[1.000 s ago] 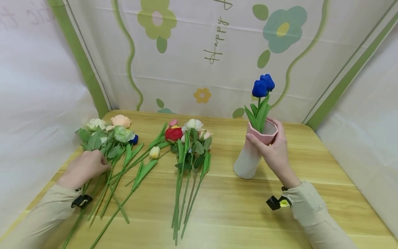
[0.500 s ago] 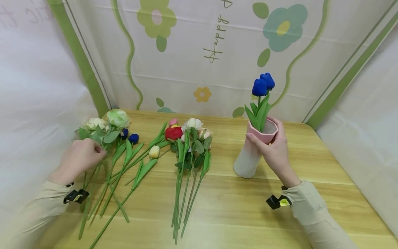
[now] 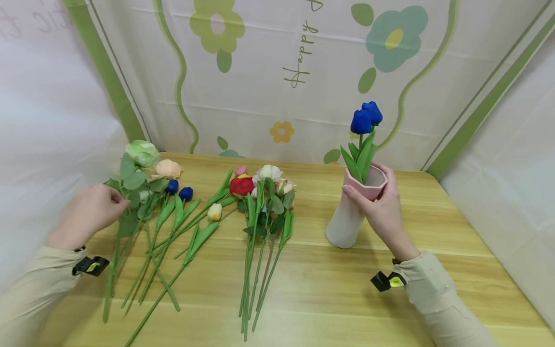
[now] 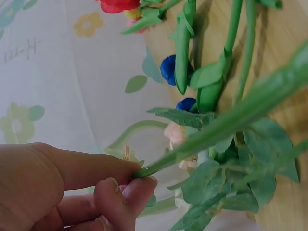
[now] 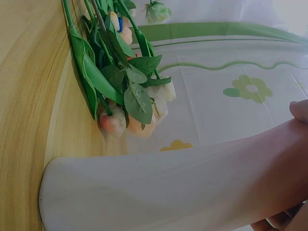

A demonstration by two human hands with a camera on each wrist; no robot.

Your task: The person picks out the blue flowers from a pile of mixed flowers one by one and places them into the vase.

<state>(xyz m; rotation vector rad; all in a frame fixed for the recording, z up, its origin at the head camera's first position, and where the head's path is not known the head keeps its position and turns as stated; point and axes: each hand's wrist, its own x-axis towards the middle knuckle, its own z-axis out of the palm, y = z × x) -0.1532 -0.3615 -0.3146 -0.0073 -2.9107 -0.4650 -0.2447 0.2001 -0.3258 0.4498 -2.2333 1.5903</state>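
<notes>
My left hand pinches the green stem of a pale green, rose-like artificial flower between thumb and fingers. Its bloom is raised above the left pile, where peach and white blooms and two blue tulips lie. On the right, my right hand grips a tall vase with a pink rim and white body, thumb on the near side; some fingers are hidden behind it. The vase stands tilted on the table, and two blue tulips with green leaves rise from its mouth.
A second bunch, with red and white blooms, lies mid-table with stems towards me. Between the piles lies a cream tulip. Printed cloth walls enclose the wooden table at the back and sides.
My left hand has drawn the pale green flower up and leftward from the left pile, uncovering the peach bloom and a second blue tulip. The right hand and vase have not visibly moved.
</notes>
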